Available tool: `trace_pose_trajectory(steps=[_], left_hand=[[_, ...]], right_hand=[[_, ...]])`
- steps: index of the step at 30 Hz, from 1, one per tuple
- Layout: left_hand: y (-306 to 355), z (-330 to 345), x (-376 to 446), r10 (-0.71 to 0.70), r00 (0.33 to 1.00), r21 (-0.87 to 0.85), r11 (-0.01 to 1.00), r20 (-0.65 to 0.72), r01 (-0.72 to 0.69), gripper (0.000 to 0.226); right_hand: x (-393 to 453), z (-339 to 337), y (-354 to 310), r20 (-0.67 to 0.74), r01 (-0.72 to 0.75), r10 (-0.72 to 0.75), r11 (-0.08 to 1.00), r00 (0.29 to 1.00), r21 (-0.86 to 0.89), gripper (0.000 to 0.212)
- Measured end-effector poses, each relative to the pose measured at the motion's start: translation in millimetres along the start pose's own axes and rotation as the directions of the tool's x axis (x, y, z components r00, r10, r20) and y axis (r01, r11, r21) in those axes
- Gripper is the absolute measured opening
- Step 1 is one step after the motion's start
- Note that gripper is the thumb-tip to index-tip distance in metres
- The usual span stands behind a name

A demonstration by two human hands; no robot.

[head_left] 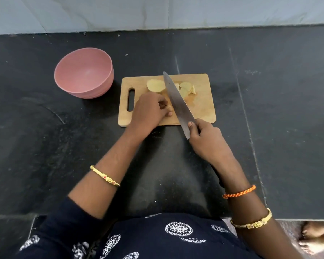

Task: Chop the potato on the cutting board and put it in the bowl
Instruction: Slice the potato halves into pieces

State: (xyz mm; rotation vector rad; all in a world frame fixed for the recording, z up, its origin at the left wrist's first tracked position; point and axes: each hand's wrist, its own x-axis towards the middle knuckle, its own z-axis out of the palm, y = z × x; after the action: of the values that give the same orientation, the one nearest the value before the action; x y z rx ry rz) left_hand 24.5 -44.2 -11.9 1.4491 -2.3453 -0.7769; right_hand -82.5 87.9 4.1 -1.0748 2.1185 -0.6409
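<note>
A wooden cutting board (pixel 202 109) lies on the dark counter. A peeled potato half (pixel 155 86) sits at its far left side, and several cut slices (pixel 186 88) lie right of the blade. My left hand (pixel 150 111) is curled over a small potato piece (pixel 170 109) near the board's front. My right hand (pixel 208 141) grips the handle of a large knife (pixel 176 101), whose blade slants across the board with its tip pointing away from me. A pink bowl (pixel 83 73) stands empty to the left of the board.
The black stone counter (pixel 279 109) stretches wide on both sides of the board. A pale tiled wall (pixel 157 12) runs along the back. The counter's front edge is at my waist, and a bare foot (pixel 314 238) shows on the floor at lower right.
</note>
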Motion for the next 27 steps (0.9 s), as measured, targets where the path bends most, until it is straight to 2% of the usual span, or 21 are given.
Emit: trace_pose_trajectory(steps=[4, 8, 18, 27], left_hand=[[-2.5, 4.2, -9.8, -0.053, 0.998, -0.128, 0.990, -0.018, 0.051, 0.038], [-4.8, 0.9, -11.3, -0.025, 0.999, -0.127, 0.992, 0.034, 0.029, 0.035], [-7.0, 9.2, -14.7, -0.025, 0.998, -0.137, 0.990, -0.054, 0.018, 0.029], [-8.2, 6.0, -11.2, -0.023, 0.998, -0.161, 0.987, -0.063, 0.013, 0.025]], right_hand=[[1.9, 0.3, -2.1, -0.013, 0.022, -0.022, 1.000, 1.000, -0.019, 0.037], [3.0, -0.8, -4.8, -0.011, 0.043, -0.043, 0.999, 0.999, -0.031, 0.034], [-10.0, 6.5, 5.9, -0.028, 0.021, -0.023, 0.997, 0.999, -0.069, 0.031], [-0.5, 4.6, -4.1, -0.029, 0.016, -0.018, 0.998, 0.999, -0.066, 0.029]])
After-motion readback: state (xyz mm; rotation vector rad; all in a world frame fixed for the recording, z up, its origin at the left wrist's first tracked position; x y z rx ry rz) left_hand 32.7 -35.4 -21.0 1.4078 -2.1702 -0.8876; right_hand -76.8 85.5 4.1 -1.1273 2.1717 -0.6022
